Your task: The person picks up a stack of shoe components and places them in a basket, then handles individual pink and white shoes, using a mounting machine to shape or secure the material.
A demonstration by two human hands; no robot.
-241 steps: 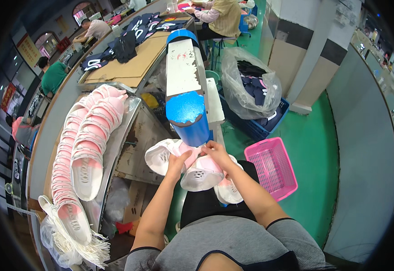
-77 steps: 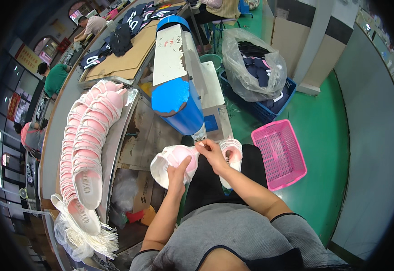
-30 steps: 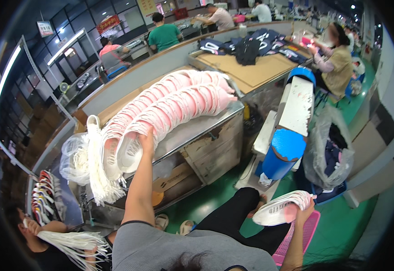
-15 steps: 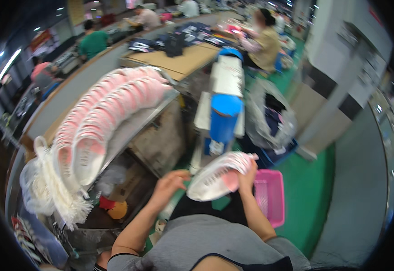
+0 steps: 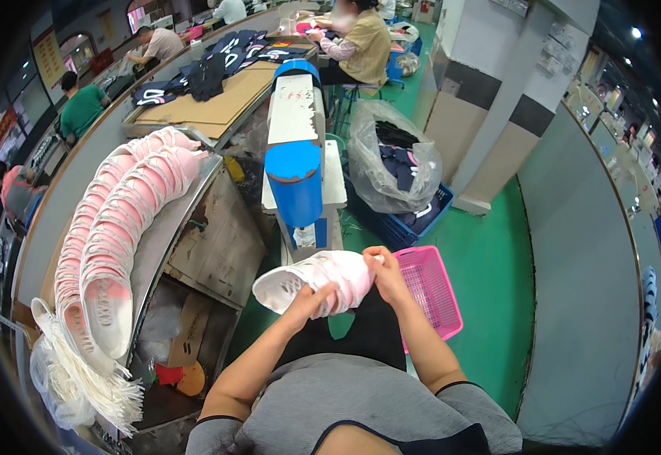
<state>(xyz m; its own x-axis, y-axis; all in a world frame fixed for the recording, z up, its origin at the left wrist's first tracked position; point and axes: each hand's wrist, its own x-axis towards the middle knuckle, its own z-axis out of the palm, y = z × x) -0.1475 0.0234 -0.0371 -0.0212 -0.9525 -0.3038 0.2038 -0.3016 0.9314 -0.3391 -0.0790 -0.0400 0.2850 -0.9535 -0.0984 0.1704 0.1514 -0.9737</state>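
Observation:
Both my hands hold one pink and white shoe (image 5: 317, 279) over my lap, its white sole turned to the left. My left hand (image 5: 309, 300) grips the shoe's underside near the middle. My right hand (image 5: 384, 271) clasps its heel end on the right. Just beyond the shoe stands a machine with a blue rounded head and white top (image 5: 295, 163).
A long row of pink and white shoes (image 5: 118, 235) lies on a metal bench at my left, with a bunch of white laces (image 5: 91, 379) hanging below. A pink basket (image 5: 429, 292) sits on the green floor at my right. Behind it is a clear bag of dark pieces (image 5: 395, 163). Other people work at far tables.
My left hand reached to the shoe row a second ago, then came back. Now both hands hold the shoe in front of me and the view has swung back toward the machine.

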